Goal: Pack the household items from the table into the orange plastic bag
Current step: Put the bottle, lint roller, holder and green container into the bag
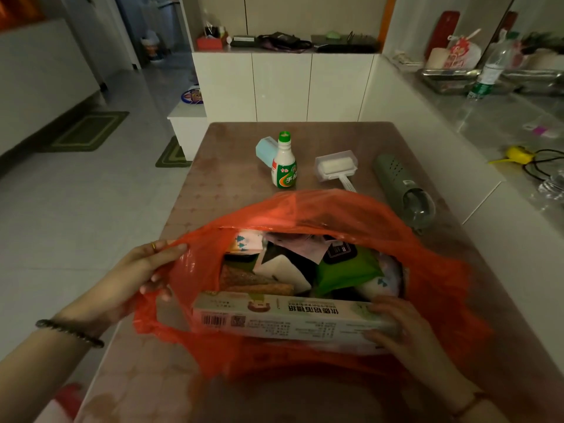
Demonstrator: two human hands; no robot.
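- The orange plastic bag (335,215) sits on the near half of the brown desk (213,184), its mouth spread wide and facing up.
- The left hand (143,270) takes the bag's left rim, thumb on top and fingers curled under the plastic, so its grip is closed on the bag. A ring (154,246) shows on one finger and a beaded bracelet (70,332) circles the wrist.
- The right hand (399,328) wraps the right end of a long pale cardboard box (290,322), fingers curled over its top edge. Its grip is holding the box.
- The box lies crosswise at the near side of the bag's mouth, barcode toward the left, with its left end against the bag's left wall.
- Already inside the bag are a green wipes pack (345,273), a black-and-white packet (283,267), a tissue pack with small tree prints (244,242), and brown scouring pads (244,277) lower left.
- On the desk beyond the bag a white bottle with a green cap (284,166) stands upright.
- A light blue container (266,149) lies on its side just behind the bottle, touching or nearly touching it.
- To the right of the bottle lies a lint roller in a clear cover (335,166), handle pointing toward the bag.
- Further right, near the desk's edge, lies a grey-green cylindrical device with a clear end (403,187).
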